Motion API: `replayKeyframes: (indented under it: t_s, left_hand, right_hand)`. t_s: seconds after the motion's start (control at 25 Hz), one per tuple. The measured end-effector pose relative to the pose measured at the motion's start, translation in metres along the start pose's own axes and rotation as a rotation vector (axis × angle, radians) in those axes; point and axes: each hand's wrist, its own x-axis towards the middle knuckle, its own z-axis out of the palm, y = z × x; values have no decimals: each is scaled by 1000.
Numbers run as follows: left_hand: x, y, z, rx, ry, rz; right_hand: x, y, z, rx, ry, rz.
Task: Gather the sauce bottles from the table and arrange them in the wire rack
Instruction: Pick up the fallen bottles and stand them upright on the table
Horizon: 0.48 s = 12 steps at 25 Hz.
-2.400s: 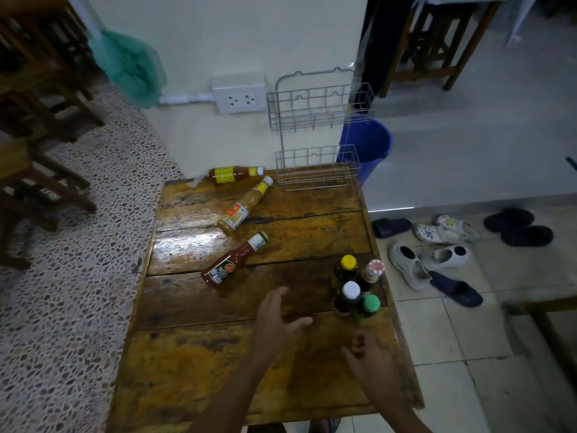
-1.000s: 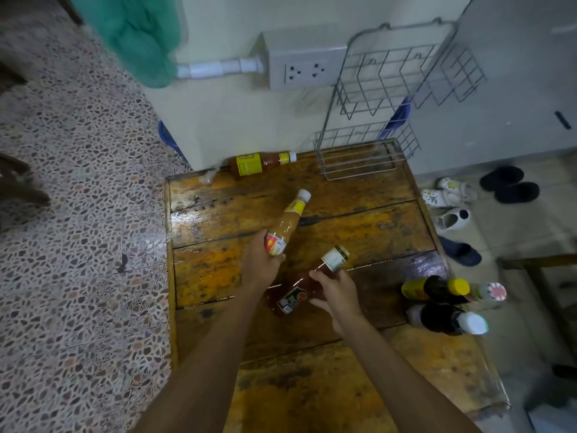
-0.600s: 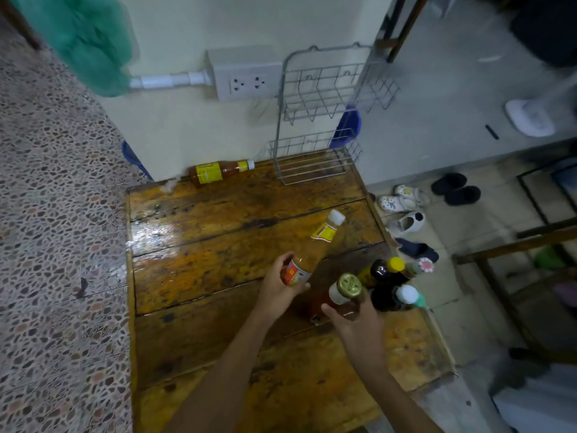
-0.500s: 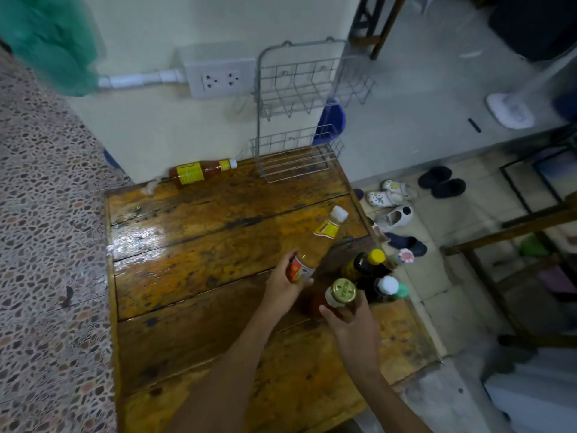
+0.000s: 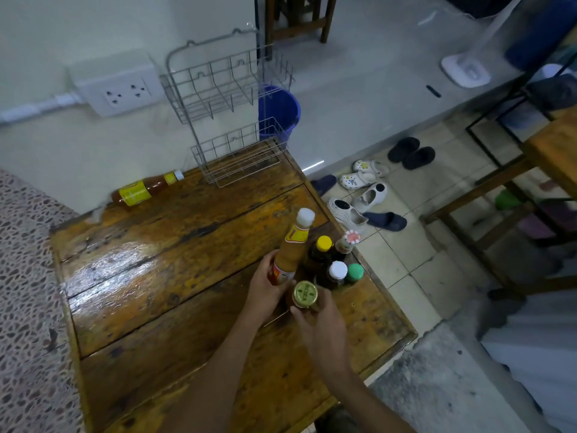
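Both hands full of sauce bottles, right beside the upright cluster.

The left hand (image 5: 265,287) grips an orange bottle (image 5: 292,248); the right hand (image 5: 321,323) clasps a gold-capped bottle (image 5: 305,294). Four capped bottles (image 5: 335,260) stand between them and the wire rack (image 5: 231,120); another bottle (image 5: 145,189) lies by the wall.

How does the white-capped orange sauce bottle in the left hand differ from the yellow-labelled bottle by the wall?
The white-capped orange sauce bottle is near upright, gripped at its base by the left hand; the yellow-labelled bottle lies on its side, untouched. The held one is beside the standing bottle cluster; the lying one is at the table's far edge, left of the wire rack. Both have white caps and yellow labels.
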Motion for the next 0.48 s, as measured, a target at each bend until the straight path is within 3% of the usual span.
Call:
replayKeyframes:
  t_s: [0.48]
  left_hand:
    - [6,7,-7,97,-160,18]
  right_hand:
    - [4,11,6,-178,-85,-74]
